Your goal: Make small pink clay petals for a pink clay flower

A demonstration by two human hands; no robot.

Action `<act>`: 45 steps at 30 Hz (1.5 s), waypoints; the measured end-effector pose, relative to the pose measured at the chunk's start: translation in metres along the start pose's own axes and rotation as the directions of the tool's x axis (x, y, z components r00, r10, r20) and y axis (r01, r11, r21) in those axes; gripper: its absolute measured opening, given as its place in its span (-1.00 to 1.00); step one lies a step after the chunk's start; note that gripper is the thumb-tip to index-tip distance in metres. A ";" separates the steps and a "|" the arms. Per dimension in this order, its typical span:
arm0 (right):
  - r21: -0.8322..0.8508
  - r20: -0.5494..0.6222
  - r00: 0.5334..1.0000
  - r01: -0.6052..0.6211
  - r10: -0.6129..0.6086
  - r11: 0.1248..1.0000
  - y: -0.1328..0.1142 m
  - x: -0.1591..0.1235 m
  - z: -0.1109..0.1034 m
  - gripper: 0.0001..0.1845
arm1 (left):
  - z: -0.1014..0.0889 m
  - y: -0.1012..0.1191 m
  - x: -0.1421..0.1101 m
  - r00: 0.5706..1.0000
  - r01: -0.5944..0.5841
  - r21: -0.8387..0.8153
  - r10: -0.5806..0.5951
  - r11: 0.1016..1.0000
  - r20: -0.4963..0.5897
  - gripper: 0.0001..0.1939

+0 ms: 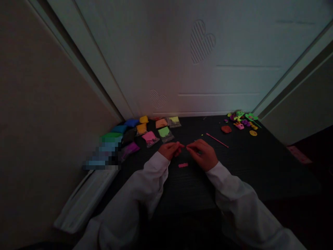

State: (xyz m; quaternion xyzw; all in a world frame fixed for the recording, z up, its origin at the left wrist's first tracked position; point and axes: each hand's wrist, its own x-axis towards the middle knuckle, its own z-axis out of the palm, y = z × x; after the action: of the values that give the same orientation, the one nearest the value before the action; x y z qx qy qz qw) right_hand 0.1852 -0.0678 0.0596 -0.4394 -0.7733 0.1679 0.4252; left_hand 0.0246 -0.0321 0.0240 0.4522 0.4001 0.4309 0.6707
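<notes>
Pink, the clay-like strip (183, 165) lies at six o'clock from the hands, so keep fingertip pressure light and wrists clear of it while left hand (170, 150) and right hand (204, 155) pinch just apart, anything gripped being too small to identify.

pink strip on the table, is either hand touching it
No, the pink strip lies on the table, apart from the left hand and right hand.
</notes>
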 end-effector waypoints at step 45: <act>-0.533 0.224 0.972 0.063 0.069 0.844 0.014 -0.057 -0.009 -0.74 | -0.008 0.003 -0.006 0.904 -0.253 0.837 0.427 0.486 0.026 -0.75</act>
State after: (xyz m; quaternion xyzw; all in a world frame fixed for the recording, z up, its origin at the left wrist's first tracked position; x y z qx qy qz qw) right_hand 0.2143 -0.1077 0.0274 -0.5187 -0.8333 -0.0036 0.1910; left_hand 0.0151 -0.0351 0.0259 0.7398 0.5165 0.3575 0.2409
